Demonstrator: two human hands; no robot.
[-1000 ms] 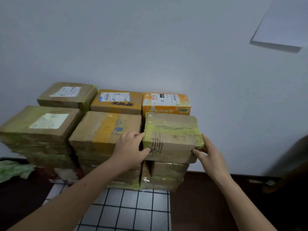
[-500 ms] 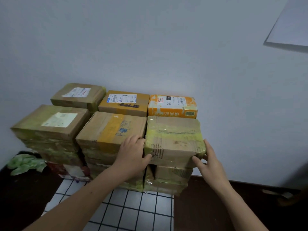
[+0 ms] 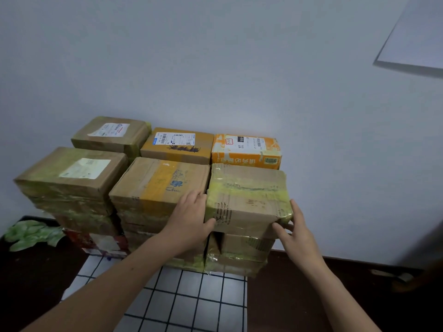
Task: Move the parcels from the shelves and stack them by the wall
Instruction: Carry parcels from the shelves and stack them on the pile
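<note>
Though clamped from both sides exactly as a second ago, barely budges now. Keeps the taped parcel [image 3: 247, 195] seated on top of the near column, directly in front of the orange parcel [image 3: 245, 150] and touching it or all but. Grips with the left hand [image 3: 191, 221]: thumb curled onto the near face, fingers tucked into the seam against the yellow-banded parcel [image 3: 158, 185], diagonally in front of the orange parcel. Pinches with the right hand [image 3: 296, 232]: thumb hooked under the near corner, fingers laid flat up the open flank. No real shift in either grip across the last second, at most a slight squaring-up. Reads as placement all but finished, with just the letting-go left for this one. Shows six tops: three along the wall [image 3: 215, 68] with the orange parcel at the end, three in front. Worth minding the loose tape under the right thumb on release. Cannot tell from here how many still to fetch.
</note>
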